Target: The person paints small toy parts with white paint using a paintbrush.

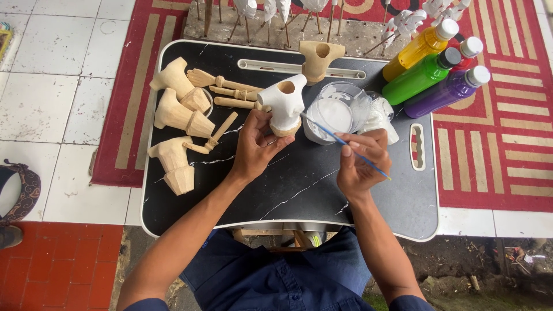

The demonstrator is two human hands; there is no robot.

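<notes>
My left hand (256, 145) grips the base of a wooden puppet torso (284, 102) coated in white paint, held upright over a black tray (311, 184). My right hand (362, 161) pinches a thin blue-handled paintbrush (345, 144), its tip touching the torso's right side. Just behind the brush stands a clear bowl of white paint (336, 113).
Three unpainted wooden torsos (178, 112) and several loose wooden arms (227, 89) lie on the tray's left. Another bare torso (320, 57) stands at the back. Yellow, green, red and purple paint bottles (429, 72) lie at the right. Painted pieces on sticks (288, 14) stand behind on a red rug.
</notes>
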